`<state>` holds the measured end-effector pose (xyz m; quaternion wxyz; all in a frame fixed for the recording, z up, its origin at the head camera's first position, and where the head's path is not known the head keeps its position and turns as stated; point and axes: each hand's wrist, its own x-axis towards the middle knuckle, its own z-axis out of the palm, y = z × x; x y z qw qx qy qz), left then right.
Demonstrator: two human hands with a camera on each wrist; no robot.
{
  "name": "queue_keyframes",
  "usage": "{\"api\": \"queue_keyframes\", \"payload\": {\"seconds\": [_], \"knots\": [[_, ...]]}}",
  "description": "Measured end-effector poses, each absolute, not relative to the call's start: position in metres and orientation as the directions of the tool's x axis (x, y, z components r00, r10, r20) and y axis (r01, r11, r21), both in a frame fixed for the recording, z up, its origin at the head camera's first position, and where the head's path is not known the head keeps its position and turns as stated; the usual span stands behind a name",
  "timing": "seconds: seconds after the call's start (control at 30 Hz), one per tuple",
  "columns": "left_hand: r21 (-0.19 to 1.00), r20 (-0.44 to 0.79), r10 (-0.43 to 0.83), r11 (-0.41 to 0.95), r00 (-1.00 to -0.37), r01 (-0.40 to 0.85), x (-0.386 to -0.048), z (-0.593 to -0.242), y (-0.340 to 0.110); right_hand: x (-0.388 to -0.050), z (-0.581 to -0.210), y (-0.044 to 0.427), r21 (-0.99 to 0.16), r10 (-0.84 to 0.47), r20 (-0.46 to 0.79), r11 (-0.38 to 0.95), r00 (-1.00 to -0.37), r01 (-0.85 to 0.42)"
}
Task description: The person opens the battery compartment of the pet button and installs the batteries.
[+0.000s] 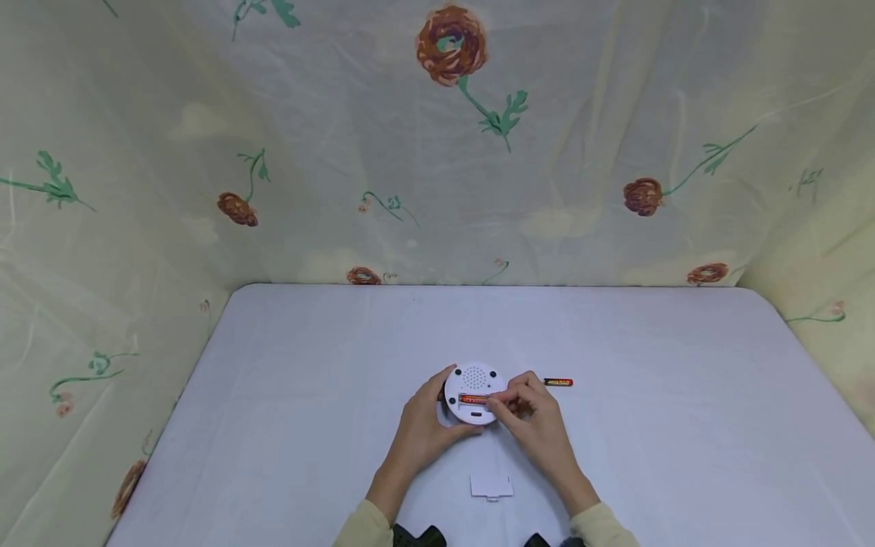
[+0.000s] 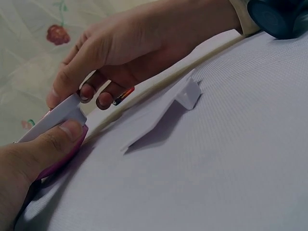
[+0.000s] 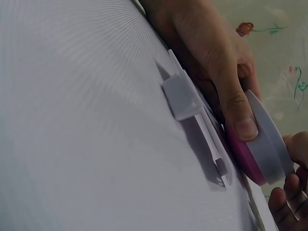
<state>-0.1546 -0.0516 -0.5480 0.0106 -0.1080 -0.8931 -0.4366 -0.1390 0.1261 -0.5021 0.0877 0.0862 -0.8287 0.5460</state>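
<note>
A round white device (image 1: 475, 376) with a grid of small holes and dark feet faces up. My left hand (image 1: 424, 429) grips it by the edge, with the thumb low on the near side. From the side, in the right wrist view, its pink lower part (image 3: 244, 154) shows under the white shell. A red and black battery (image 1: 473, 399) lies along the slot in the device's face. The thumb and forefinger of my right hand (image 1: 536, 425) pinch this battery's right end, which they partly hide. In the left wrist view, the slot is hidden.
A second red and black battery (image 1: 558, 382) lies on the white table (image 1: 307, 395), just beyond my right hand. Nearer me is a white battery cover (image 1: 491, 486) with a small tab. Flowered curtains (image 1: 547, 190) stand around the table's far and side edges.
</note>
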Motion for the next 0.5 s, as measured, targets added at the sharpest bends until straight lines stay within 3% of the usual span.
{"api": "queue_keyframes", "payload": {"seconds": [0.5], "knots": [[0.767, 0.137, 0.186, 0.602, -0.973, 0.223, -0.1540, -0.5480, -0.0502, -0.1381, -0.5024, 0.1236, -0.846, -0.061, 0.358, 0.401, -0.932, -0.352]]}}
